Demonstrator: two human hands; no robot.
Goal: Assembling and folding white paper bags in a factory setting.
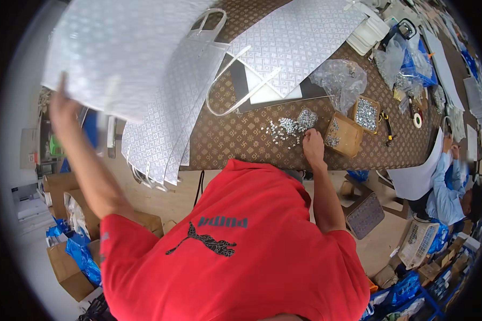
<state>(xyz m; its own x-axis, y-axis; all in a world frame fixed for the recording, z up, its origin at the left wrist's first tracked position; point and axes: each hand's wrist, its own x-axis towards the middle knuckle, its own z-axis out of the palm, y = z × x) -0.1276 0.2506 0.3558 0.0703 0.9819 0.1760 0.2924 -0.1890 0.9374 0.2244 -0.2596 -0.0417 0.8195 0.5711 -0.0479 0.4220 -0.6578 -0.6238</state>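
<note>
One blurred left hand (64, 111) pinches a raised white patterned sheet (123, 53) at the counter's (225, 142) left, while the right hand (312, 145), fingers bunched, contents unclear, sits beside small metal pieces (288, 125).

left hand (63, 111): 10 o'clock from chest (235, 206), blurred, one digit (63, 83) pointing toward 12 | left forearm (91, 168): bare, angled toward 11 | right hand (314, 146): between 1 and 2 o'clock from chest, fingers (308, 137) bunched | right forearm (326, 195): bare, nearly toward 12

Workshop: worktable (225, 140), small loose parts (287, 125)
</note>
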